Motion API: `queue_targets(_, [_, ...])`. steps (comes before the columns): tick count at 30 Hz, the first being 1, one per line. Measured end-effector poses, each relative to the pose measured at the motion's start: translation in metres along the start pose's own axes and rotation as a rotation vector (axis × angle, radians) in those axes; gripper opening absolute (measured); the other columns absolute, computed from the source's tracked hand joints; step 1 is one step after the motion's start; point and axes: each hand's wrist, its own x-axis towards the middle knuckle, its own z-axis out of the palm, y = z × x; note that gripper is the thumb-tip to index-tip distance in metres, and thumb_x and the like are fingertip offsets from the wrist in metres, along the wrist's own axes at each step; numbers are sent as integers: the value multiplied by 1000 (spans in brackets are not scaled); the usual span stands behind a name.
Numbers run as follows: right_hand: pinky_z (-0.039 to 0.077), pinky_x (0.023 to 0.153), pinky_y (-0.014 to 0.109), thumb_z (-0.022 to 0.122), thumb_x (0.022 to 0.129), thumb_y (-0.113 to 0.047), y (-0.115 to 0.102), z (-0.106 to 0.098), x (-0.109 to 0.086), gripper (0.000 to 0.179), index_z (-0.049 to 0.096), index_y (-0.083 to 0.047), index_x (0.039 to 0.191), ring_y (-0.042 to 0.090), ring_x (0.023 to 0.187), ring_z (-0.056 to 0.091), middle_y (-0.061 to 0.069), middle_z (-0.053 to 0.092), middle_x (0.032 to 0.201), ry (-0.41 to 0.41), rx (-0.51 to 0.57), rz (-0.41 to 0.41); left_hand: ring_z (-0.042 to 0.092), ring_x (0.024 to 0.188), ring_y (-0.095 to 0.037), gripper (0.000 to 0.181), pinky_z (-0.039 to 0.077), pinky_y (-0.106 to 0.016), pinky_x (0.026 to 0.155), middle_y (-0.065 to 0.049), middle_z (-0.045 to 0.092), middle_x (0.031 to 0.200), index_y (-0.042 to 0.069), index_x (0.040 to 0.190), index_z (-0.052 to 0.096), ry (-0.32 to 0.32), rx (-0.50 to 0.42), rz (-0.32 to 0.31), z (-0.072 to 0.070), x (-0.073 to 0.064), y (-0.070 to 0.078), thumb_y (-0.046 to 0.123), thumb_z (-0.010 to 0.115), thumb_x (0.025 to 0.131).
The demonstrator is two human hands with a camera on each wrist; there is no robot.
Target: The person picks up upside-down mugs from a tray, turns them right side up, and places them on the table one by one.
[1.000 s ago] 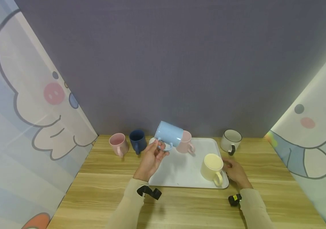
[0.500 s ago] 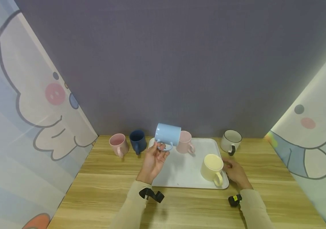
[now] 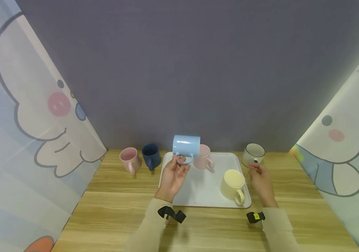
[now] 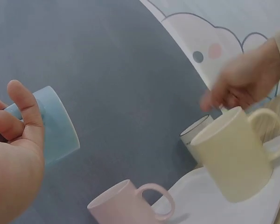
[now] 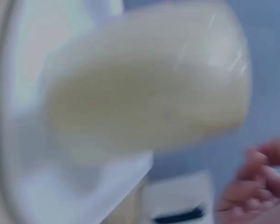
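Observation:
My left hand [image 3: 174, 178] holds a light blue mug [image 3: 186, 145] by its handle, with the mug lying sideways in the air over the tray's far left part. Part of a pale pink mug [image 3: 200, 161] on the white tray [image 3: 198, 194] is hidden behind it. My right hand [image 3: 262, 180], fingers loosely curled, hovers near the handle of a white mug [image 3: 253, 150] with a dark rim. The right wrist view shows that mug's black handle [image 5: 179, 216] apart from the fingers. A pale yellow mug [image 3: 232, 185] stands at the tray's right side, left of my right hand.
A pink mug [image 3: 130, 159] and a dark blue mug [image 3: 151, 156] stand left of the tray on the wooden table [image 3: 113, 210]. A dark grey wall [image 3: 179, 70] rises directly behind. Printed curtains [image 3: 340, 164] close off both sides.
My right hand has moved from the tray's right edge up to the white mug's handle. The light blue mug has levelled out from its tilt and shifted slightly right with my left hand.

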Motion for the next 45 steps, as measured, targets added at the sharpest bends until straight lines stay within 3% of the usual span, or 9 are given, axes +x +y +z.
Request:
queue_targets(2, [43,60,19,51,107,-23,-18,8,-5,30,64,-3,125,5,69,49,-1,59,83,76,86,-48,20,61,-9,44,47,-20,78,8,58,84,15,89,55,8,-2,2,3,1,-3,25,19,114])
queue_targets(4, [41,57,18,53,106,-17,-35,17,-12,23,65,0,117,4,64,48,-6,55,75,71,196,-91,21,60,-8,44,47,-20,77,7,57,84,15,88,54,28,-6,4,7,2,-7,25,19,114])
queue_targets(8, [40,54,17,50,107,-12,-62,40,-26,20,63,1,114,4,61,46,-7,54,74,-150,373,-73,25,57,-7,43,48,-18,75,6,56,82,15,86,53,83,-18,1,13,5,-16,26,22,114])
queue_targets(15, [35,52,16,48,110,-23,-85,74,-38,27,67,-6,121,2,59,43,-8,54,75,-514,665,35,31,55,-5,41,50,-19,76,7,56,81,17,86,53,139,2,-8,18,8,-27,27,25,113])
queue_targets(19, [32,50,15,46,111,-24,-93,83,-39,30,65,-5,123,1,55,39,-9,52,73,-627,830,76,34,54,-4,40,51,-18,76,8,57,81,17,86,53,149,23,-16,17,8,-33,29,27,113])
queue_targets(27, [21,50,16,30,114,-21,-100,86,-36,30,52,-14,93,3,52,29,-11,48,66,-892,1119,195,32,56,-5,44,51,-20,82,7,61,87,17,86,53,65,65,-44,15,7,-41,32,22,113])
queue_targets(35, [17,51,18,14,114,-24,-98,84,-37,42,52,-11,100,5,48,25,-10,50,60,-1118,1364,234,36,60,-4,43,48,-20,79,6,60,88,19,87,53,5,73,-91,14,4,-42,31,21,113])
queue_targets(41, [15,52,17,12,113,-27,-95,86,-38,47,54,-9,108,3,50,25,-9,55,64,-1209,1437,200,38,62,-3,43,45,-18,73,8,58,89,19,89,53,-38,91,-104,13,2,-39,31,20,113])
queue_targets(45, [15,52,16,12,113,-29,-94,87,-40,47,55,-9,108,4,51,23,-8,56,64,-1216,1457,194,40,64,-3,42,43,-18,69,8,58,88,19,89,56,-5,123,-111,11,1,-40,30,24,113])
